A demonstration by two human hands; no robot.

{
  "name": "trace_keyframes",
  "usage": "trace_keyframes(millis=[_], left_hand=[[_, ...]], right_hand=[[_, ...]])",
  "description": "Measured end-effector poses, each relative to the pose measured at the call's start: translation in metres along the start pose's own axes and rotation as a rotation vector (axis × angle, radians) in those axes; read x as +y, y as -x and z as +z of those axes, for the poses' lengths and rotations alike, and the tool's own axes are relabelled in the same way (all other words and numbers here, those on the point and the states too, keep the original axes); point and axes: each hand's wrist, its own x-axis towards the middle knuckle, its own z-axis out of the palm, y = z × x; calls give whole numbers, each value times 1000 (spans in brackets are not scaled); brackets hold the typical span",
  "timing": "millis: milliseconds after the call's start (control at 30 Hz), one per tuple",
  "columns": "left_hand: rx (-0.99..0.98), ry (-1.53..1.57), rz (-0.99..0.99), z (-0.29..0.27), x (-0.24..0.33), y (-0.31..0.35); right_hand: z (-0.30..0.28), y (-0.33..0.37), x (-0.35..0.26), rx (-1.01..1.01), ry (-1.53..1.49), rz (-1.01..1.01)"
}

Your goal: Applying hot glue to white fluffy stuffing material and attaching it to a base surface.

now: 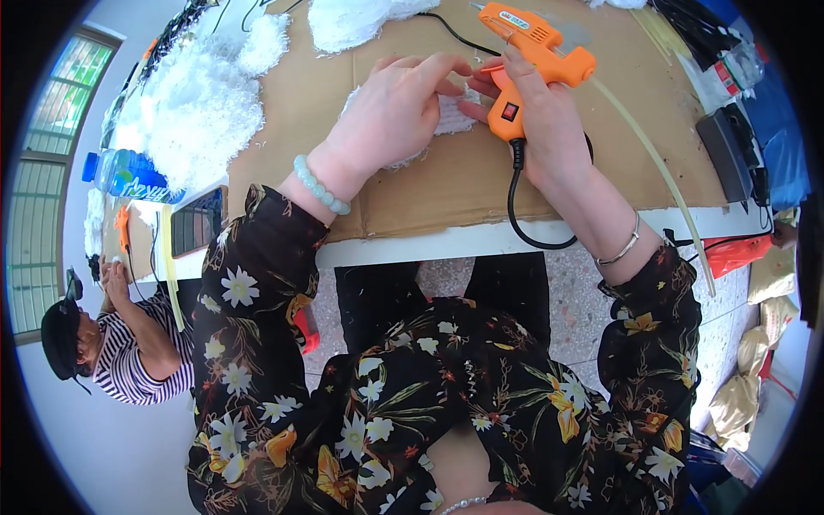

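Observation:
My right hand [549,120] is wrapped round an orange hot glue gun [534,43], its nozzle pointing to the upper left and its black cord hanging from the handle. My left hand [390,112] is beside it, palm down, with its fingers bent and drawn together near the right fingertips. Whatever those left fingers pinch, if anything, is hidden. Beneath the left hand lies a white fluffy fabric piece [455,118], partly covered by it, on a brown cardboard sheet [378,202].
White fluffy pieces [193,112] are heaped at the left, with another white piece [343,24] at the back. A bottle [129,176] and a phone [197,223] lie at the left edge. A glue stick [648,146] crosses the right side. A co-worker [137,343] sits at far left.

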Motion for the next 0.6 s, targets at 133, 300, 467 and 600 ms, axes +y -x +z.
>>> trace_keyframes(millis=[133,300,467,600], left_hand=[[9,191,-83,-3,1,3],[86,369,-294,-13,-5,0],[69,145,-66,-1,-6,4],[26,282,-95,2,-2,0]], right_hand=[[2,2,0,14,13,-5],[5,3,-1,22,0,13],[5,1,1,12,-25,17],[0,-1,3,13,30,-3]])
